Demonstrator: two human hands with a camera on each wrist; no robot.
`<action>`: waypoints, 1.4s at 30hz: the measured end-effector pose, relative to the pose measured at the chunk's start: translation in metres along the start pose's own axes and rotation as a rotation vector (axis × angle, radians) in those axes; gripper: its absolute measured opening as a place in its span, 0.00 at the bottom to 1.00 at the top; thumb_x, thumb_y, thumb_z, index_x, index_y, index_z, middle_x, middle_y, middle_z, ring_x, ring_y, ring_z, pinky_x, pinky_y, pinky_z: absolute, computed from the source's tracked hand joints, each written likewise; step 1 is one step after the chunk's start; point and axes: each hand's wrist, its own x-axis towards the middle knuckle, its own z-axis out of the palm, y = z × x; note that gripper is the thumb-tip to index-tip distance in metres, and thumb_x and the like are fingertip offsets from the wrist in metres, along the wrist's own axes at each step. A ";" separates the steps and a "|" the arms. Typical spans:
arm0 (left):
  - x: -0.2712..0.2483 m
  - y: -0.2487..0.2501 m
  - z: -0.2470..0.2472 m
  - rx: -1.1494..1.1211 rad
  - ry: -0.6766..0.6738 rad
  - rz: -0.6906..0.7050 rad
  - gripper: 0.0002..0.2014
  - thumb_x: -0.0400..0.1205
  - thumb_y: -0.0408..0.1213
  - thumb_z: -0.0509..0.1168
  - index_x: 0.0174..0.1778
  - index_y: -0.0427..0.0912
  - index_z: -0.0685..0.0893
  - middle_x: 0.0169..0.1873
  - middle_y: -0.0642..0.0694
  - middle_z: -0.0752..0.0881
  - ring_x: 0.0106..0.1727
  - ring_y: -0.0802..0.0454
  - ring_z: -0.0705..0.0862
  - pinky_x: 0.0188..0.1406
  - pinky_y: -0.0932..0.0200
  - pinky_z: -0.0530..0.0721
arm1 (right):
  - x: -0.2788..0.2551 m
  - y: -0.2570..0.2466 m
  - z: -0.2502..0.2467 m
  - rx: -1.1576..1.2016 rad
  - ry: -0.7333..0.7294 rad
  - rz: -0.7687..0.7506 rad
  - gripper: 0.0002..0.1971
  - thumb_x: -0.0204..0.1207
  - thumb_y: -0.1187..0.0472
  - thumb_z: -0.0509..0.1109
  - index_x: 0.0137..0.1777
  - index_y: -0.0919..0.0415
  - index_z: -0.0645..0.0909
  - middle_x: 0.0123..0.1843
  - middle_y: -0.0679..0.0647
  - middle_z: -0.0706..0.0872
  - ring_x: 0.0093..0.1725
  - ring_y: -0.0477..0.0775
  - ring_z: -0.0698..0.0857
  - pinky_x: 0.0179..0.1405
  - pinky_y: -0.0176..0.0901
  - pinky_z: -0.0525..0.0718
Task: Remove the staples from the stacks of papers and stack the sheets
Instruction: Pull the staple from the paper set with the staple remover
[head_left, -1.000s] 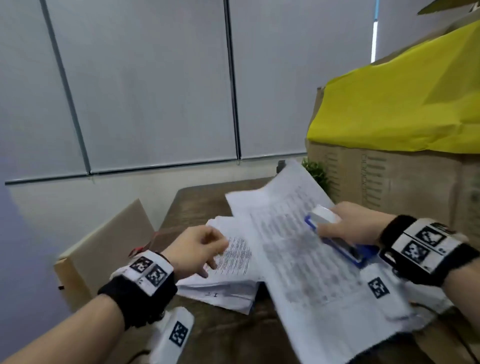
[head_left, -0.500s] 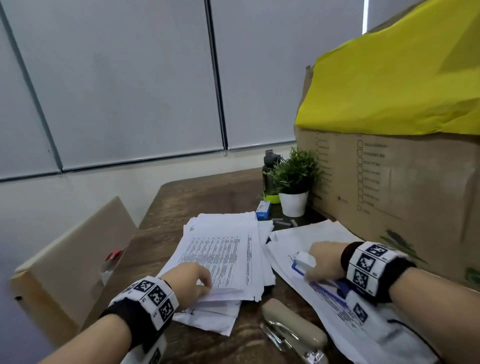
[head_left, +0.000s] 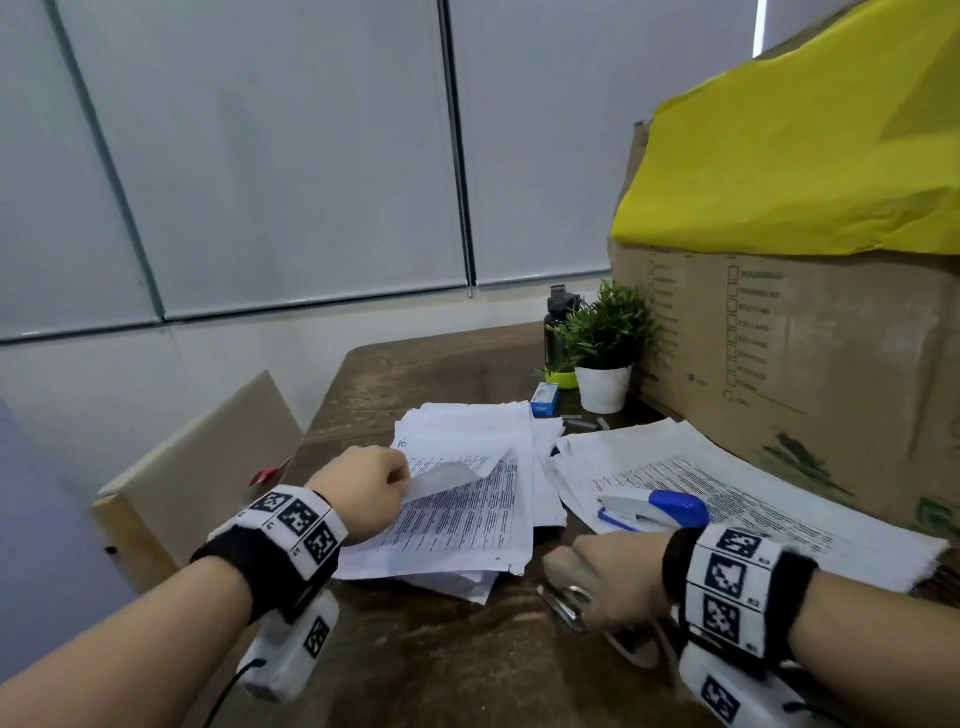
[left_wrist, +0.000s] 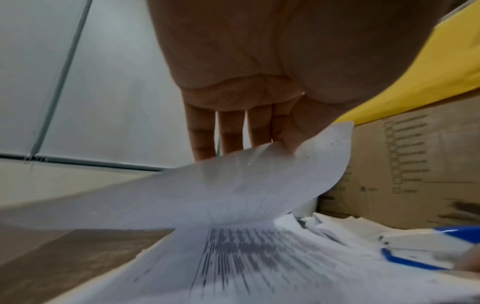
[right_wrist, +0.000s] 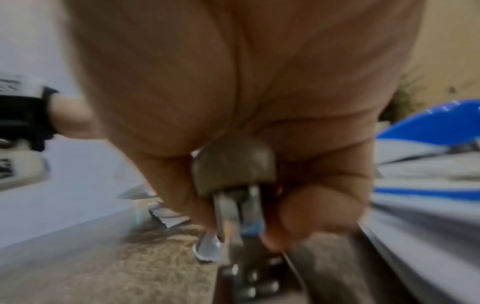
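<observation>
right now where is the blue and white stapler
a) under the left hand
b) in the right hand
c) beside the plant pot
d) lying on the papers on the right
d, the blue and white stapler lies free on the right-hand papers, while the right hand grips a beige tool.

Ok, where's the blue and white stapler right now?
In the head view the blue and white stapler lies on the right-hand paper stack, in front of the cardboard box and just beyond the right hand.

Left hand (head_left: 363, 488) pinching; right hand (head_left: 618, 577) gripping.
</observation>
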 end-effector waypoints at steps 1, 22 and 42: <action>-0.009 0.002 -0.005 0.010 0.000 0.006 0.13 0.84 0.37 0.59 0.33 0.53 0.77 0.42 0.52 0.85 0.47 0.50 0.82 0.47 0.57 0.79 | 0.002 0.000 0.004 0.035 0.012 0.023 0.18 0.82 0.53 0.63 0.67 0.63 0.72 0.63 0.62 0.81 0.62 0.62 0.81 0.59 0.49 0.79; -0.161 -0.012 0.017 -0.075 -0.681 0.160 0.21 0.80 0.59 0.67 0.65 0.52 0.83 0.62 0.52 0.86 0.58 0.52 0.83 0.64 0.54 0.81 | -0.020 -0.068 0.020 0.321 0.229 -0.131 0.08 0.75 0.62 0.65 0.53 0.58 0.76 0.45 0.57 0.85 0.40 0.55 0.85 0.38 0.46 0.85; -0.139 -0.058 0.039 0.295 -0.617 0.066 0.55 0.71 0.71 0.68 0.85 0.41 0.56 0.86 0.47 0.57 0.85 0.43 0.57 0.84 0.34 0.45 | 0.029 -0.165 0.036 -0.120 0.210 -0.189 0.10 0.85 0.63 0.53 0.40 0.56 0.66 0.47 0.61 0.78 0.53 0.61 0.82 0.48 0.48 0.81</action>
